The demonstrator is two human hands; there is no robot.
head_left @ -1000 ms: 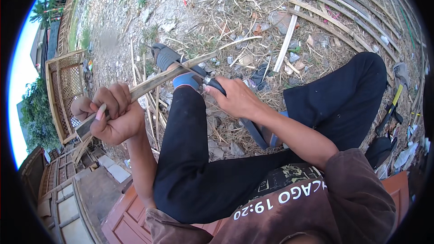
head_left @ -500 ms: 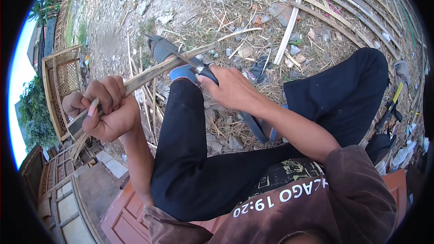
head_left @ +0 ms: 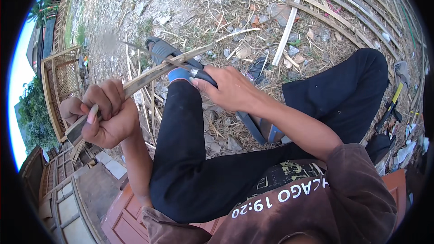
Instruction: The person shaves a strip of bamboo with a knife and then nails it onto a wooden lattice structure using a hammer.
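Observation:
My left hand [head_left: 101, 115] is closed in a fist around the near end of a long wooden strip [head_left: 145, 79]. The strip slants up and away to the right, over my shin and foot, ending in a thin pale curl at its far end. In my right hand [head_left: 228, 89] is a knife, gripped by its black handle [head_left: 205, 77]. Its narrow blade [head_left: 153, 54] points to the far left and crosses the strip near its middle. The blade appears to touch the strip, though its exact contact is hard to make out.
My foot in a grey slipper [head_left: 158, 49] lies beneath the strip. Thin shavings, straw and stones litter the ground. Several long slats [head_left: 334, 11] lie at the far right, near a yellow-and-black tool [head_left: 392, 101]. A lattice-panelled wooden frame [head_left: 63, 79] stands at left; a reddish wooden panel [head_left: 126, 219] is under me.
The knife blade has swung so that its tip points farther left, beyond the slipper. My right hand has shifted slightly left, and my left hand has dipped a little with the strip.

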